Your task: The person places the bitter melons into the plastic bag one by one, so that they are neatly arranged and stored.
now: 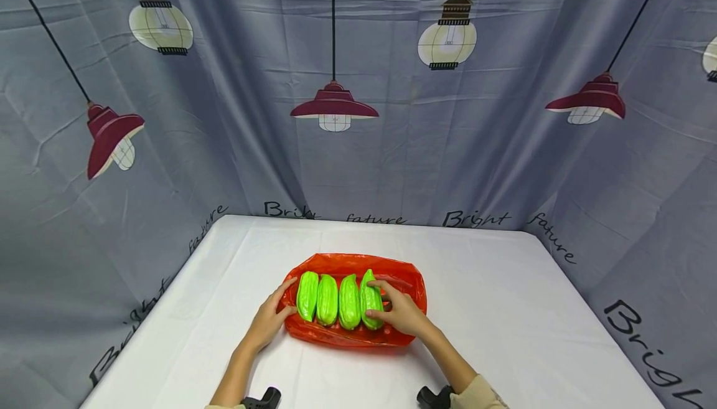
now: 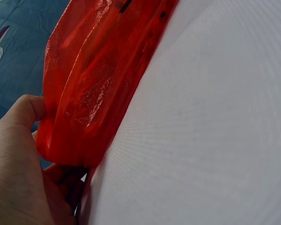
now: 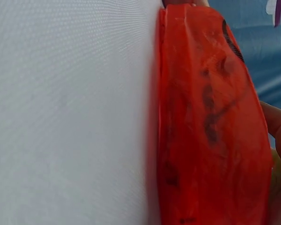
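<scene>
Gourds, four, green, lying side by side in a row on a red bag [image 1: 403, 284], lower centre of head view, on the white table [image 1: 504, 309].

Your left hand [image 1: 271, 320] sits at the bag's left end, lower centre-left of frame. Fingers reach fwd along the bag edge, tips next to the leftmost gourd [image 1: 307, 296]; thumb is near that gourd's near end. Cannot tell from head view whether the fingers pinch plastic or just rest on it. Left wrist view: red film fills upper left, your thumb [image 2: 18, 110] presses against its edge at left, palm at lower left; other fingers hidden behind the film.

Your right hand [image 1: 400, 312] is on the right part of the bag, just right of centre. Fingers curl round the rightmost gourd [image 1: 370, 300]: index over its top, thumb at its near end, so narrow grip w/ gourd between. That gourd stands a bit tilted vs. the other three. Right wrist view: bag is a red band down the right half, black marks showing thru it; a fingertip [image 3: 277, 124] peeks at right edge, gourd not visible there.

Middle two gourds [image 1: 338, 300] untouched, touching each other.

Backdrop [image 1: 358, 147]: grey-blue cloth w/ lamp prints, wraps round table on three sides.
</scene>
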Demonstrator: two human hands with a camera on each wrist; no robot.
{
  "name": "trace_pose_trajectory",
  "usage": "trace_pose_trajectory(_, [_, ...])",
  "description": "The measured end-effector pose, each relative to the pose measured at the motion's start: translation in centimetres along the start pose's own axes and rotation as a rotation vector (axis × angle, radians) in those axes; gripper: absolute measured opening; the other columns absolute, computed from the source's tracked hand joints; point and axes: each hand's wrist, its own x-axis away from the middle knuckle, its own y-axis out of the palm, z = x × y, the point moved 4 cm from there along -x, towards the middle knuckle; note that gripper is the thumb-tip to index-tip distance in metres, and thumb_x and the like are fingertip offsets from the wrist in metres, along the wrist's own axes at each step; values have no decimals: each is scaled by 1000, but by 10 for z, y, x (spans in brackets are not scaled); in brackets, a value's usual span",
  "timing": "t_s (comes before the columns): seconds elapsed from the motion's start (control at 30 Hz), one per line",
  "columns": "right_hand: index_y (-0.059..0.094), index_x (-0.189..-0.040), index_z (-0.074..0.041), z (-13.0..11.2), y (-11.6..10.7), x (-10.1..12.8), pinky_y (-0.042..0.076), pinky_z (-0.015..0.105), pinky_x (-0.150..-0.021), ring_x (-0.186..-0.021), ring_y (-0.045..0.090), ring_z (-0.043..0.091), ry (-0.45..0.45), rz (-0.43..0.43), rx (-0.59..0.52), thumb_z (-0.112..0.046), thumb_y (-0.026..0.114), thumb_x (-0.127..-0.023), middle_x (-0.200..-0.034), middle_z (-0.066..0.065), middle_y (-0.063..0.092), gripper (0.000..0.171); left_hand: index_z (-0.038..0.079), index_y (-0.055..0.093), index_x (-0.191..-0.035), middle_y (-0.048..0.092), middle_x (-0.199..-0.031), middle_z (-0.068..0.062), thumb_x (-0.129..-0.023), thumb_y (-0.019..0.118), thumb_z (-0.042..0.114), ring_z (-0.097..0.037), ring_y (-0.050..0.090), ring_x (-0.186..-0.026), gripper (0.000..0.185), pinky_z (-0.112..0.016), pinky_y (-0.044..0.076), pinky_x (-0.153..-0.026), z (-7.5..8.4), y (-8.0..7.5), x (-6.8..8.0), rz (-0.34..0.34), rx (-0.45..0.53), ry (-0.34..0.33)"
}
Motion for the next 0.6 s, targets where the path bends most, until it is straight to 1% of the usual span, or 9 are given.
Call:
trace_pose_trajectory(0.17, [43,-134,-15,1,1,-2,51,40,-77,-99,59,29,18,2,-3,-36,70,-79,-115,12,57,64,22,43,-139,43,-139,-12,-80,62,16,-39,39,-124,62,-60,29,-97,-1,0,0,4,-6,1])
trace_pose_trajectory(0.43, [44,-134,-15,3,3,-1,50,40,-77,-93,59,26,42,-24,-2,-37,69,-79,-113,14,58,64,23,41,-140,42,-139,-12,-81,61,16,-39,38,-124,62,-60,29,-97,-1,0,0,-12,-4,-4])
trace_pose_trajectory(0.6, [45,-133,-13,4,4,-1,49,44,-80,-98,58,30,34,-25,25,-36,69,-80,-114,15,58,62,23,42,-140,43,-139,-12,-81,61,16,-39,39,-124,63,-60,29,-97,-2,1,0,-7,-3,-1])
